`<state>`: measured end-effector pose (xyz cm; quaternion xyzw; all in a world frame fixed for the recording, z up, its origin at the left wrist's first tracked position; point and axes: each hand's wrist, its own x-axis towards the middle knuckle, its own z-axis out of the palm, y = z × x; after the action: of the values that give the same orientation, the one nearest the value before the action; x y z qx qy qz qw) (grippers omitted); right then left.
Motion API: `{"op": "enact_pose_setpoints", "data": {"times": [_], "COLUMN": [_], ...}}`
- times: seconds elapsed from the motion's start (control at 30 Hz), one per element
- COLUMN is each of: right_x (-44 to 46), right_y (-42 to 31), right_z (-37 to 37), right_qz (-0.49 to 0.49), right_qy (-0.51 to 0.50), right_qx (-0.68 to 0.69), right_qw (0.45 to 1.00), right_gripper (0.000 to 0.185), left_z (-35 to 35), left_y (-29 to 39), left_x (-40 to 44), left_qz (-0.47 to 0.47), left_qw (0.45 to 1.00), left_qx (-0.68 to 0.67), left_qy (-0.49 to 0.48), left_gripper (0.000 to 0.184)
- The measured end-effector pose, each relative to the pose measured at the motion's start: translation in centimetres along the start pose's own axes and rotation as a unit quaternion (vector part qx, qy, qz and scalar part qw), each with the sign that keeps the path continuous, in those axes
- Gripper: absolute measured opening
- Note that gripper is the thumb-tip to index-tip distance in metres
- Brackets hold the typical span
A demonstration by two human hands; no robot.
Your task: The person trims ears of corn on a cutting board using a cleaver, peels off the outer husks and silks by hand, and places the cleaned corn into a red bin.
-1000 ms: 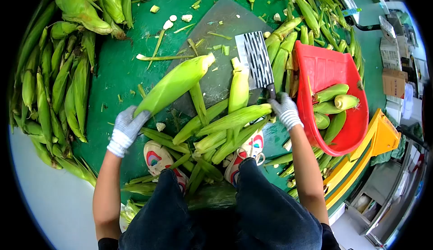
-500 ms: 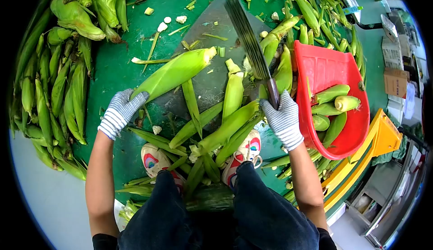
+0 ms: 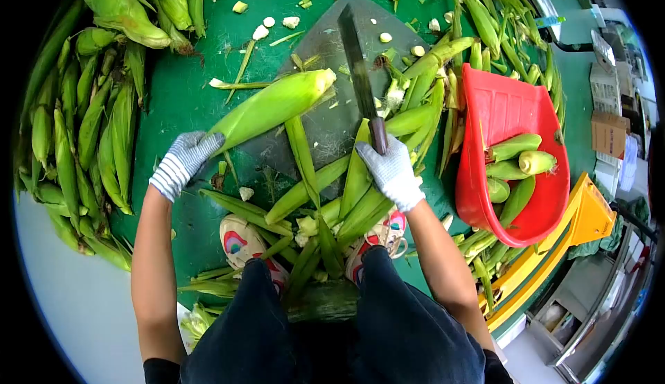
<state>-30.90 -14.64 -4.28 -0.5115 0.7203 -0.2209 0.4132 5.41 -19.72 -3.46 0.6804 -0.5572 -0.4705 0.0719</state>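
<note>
My left hand [image 3: 187, 161], in a striped glove, is closed round the tip end of a corn cob in its green husk [image 3: 273, 109]. The cob's pale cut end points up and right, over a grey board [image 3: 325, 48]. In my gloved right hand [image 3: 391, 170] is the dark handle of a knife [image 3: 359, 72]. Its long blade points away from me, a little right of the cob's cut end and apart from it. Below both hands, loose husk leaves [image 3: 305, 186] and husked corn lie in a heap between my shoes [image 3: 239, 240].
A large pile of unpeeled corn [image 3: 83, 127] lies on the left of the green surface [image 3: 180, 100]. At right stands a red scoop-shaped bin [image 3: 502, 100] with several cobs inside, beside a yellow frame [image 3: 589, 211]. Cut stem pieces [image 3: 260, 32] are scattered at the back.
The knife and my right hand have moved left, closer to the cob, and the blade is less tilted. The loose corn pieces by the right hand have shifted. My left hand still holds the cob.
</note>
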Motion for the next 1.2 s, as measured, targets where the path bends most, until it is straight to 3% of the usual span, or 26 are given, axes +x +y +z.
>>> {"op": "enact_pose_setpoints", "data": {"times": [0.1, 0.13, 0.17, 0.23, 0.3, 0.37, 0.4, 0.43, 0.47, 0.5, 0.53, 0.57, 0.6, 0.63, 0.67, 0.7, 0.73, 0.77, 0.8, 0.87, 0.97, 1.0, 1.03, 1.1, 1.17, 1.2], "right_x": [-1.3, -0.2, 0.9, 2.8, 2.7, 1.2, 0.2, -0.7, -1.5, -2.2, -2.8, -3.3, -3.3, -3.7, -3.9, -3.9, -4.1, -4.1, -4.4, -4.6, -5.4, -5.8, -6.5, -7.3, -6.9, -6.2], "right_y": [-4.1, -3.1, -2.5, 1.9, 0.9, 1.4, 2.3, 3.3, 4.0, 4.7, 5.0, 5.3, 7.5, 7.3, 8.0, 8.7, 7.6, 6.9, 6.5, 3.2, 2.2, 1.7, 1.2, -0.7, -0.4, -0.3], "right_z": [-0.8, 0.1, 0.7, 1.6, 0.4, 0.4, 0.3, 0.4, -0.2, -1.0, -1.7, -2.5, -2.5, -2.9, -2.9, -2.6, -2.9, -3.1, -3.5, -5.9, -8.5, -9.1, -9.4, -8.4, -5.0, -3.8], "right_qz": [-0.053, -0.062, 0.030, 0.046, 0.117, 0.129, 0.115, 0.053, 0.078, 0.102, 0.152, 0.199, 0.121, 0.123, 0.097, 0.069, 0.088, 0.092, 0.099, 0.160, 0.122, 0.118, 0.073, 0.081, -0.021, 0.018], "right_qy": [0.037, 0.051, -0.036, -0.123, -0.152, -0.129, -0.088, -0.026, 0.000, 0.024, 0.025, 0.027, 0.046, 0.043, 0.055, 0.071, 0.068, 0.073, 0.073, 0.011, 0.023, 0.009, 0.009, -0.034, -0.021, -0.059], "right_qx": [0.085, 0.056, 0.033, 0.003, 0.029, 0.030, 0.029, 0.064, 0.093, 0.123, 0.149, 0.175, 0.130, 0.133, 0.083, 0.034, -0.030, -0.081, -0.136, -0.197, -0.271, -0.247, -0.235, -0.090, -0.047, -0.065], "right_qw": [0.994, 0.995, 0.998, 0.991, 0.981, 0.983, 0.989, 0.996, 0.993, 0.987, 0.977, 0.964, 0.983, 0.983, 0.990, 0.995, 0.993, 0.990, 0.983, 0.967, 0.955, 0.962, 0.969, 0.992, 0.998, 0.996], "right_gripper": [0.028, 0.029, 0.031, 0.033, 0.034, 0.035, 0.034, 0.029, 0.026, 0.023, 0.021, 0.019, 0.018, 0.022, 0.026, 0.030, 0.037, 0.038, 0.039, 0.039, 0.034, 0.032, 0.031, 0.031, 0.034, 0.035], "left_z": [-0.6, -0.6, -1.6, -2.2, -2.5, -3.7, -5.3, -6.1, -7.5, -8.5, -8.6, -7.8, -6.3, -4.2, -1.6, 1.8, 5.4, 7.7, 8.9, 10.5, 10.9, 10.8, 11.1, 11.2, 10.9, 10.7], "left_y": [1.9, 0.3, 2.3, 2.5, 1.9, 1.9, 5.6, 5.8, 6.1, 7.0, 9.4, 11.5, 11.9, 11.8, 12.0, 11.0, 10.1, 11.1, 10.7, 9.1, 9.6, 10.3, 10.7, 11.7, 12.4, 12.4], "left_x": [-1.0, -0.2, -0.5, -0.4, -0.3, -1.3, -3.2, -4.2, -4.7, -5.0, -5.3, -4.7, -2.6, -0.1, 0.7, 2.3, 3.7, 4.1, 4.7, 4.0, 2.3, 1.4, 1.1, 1.7, 2.0, 2.3], "left_qz": [-0.085, -0.044, -0.075, -0.028, 0.006, 0.060, 0.049, 0.092, 0.137, 0.241, 0.238, 0.316, 0.368, 0.346, 0.274, 0.197, 0.098, -0.037, -0.084, -0.036, 0.046, 0.101, 0.105, 0.108, 0.107, 0.112], "left_qw": [0.993, 0.997, 0.994, 0.997, 0.999, 0.996, 0.982, 0.987, 0.980, 0.899, 0.839, 0.785, 0.721, 0.750, 0.823, 0.878, 0.931, 0.962, 0.976, 0.973, 0.930, 0.908, 0.905, 0.900, 0.892, 0.888], "left_qx": [-0.054, -0.040, -0.016, -0.011, 0.010, 0.047, 0.174, 0.123, 0.133, 0.366, 0.489, 0.527, 0.559, 0.496, 0.406, 0.325, 0.261, 0.254, 0.201, 0.230, 0.361, 0.406, 0.408, 0.410, 0.423, 0.431], "left_qy": [-0.053, -0.046, -0.083, -0.065, -0.038, -0.039, -0.054, -0.051, -0.063, -0.002, 0.022, 0.080, 0.178, 0.267, 0.288, 0.291, 0.235, 0.090, 0.024, 0.000, -0.044, -0.037, -0.062, -0.102, -0.115, -0.117], "left_gripper": [0.050, 0.048, 0.053, 0.052, 0.051, 0.041, 0.036, 0.041, 0.047, 0.052, 0.050, 0.050, 0.045, 0.047, 0.056, 0.077, 0.097, 0.105, 0.101, 0.098, 0.090, 0.084, 0.082, 0.078, 0.076, 0.076]}}
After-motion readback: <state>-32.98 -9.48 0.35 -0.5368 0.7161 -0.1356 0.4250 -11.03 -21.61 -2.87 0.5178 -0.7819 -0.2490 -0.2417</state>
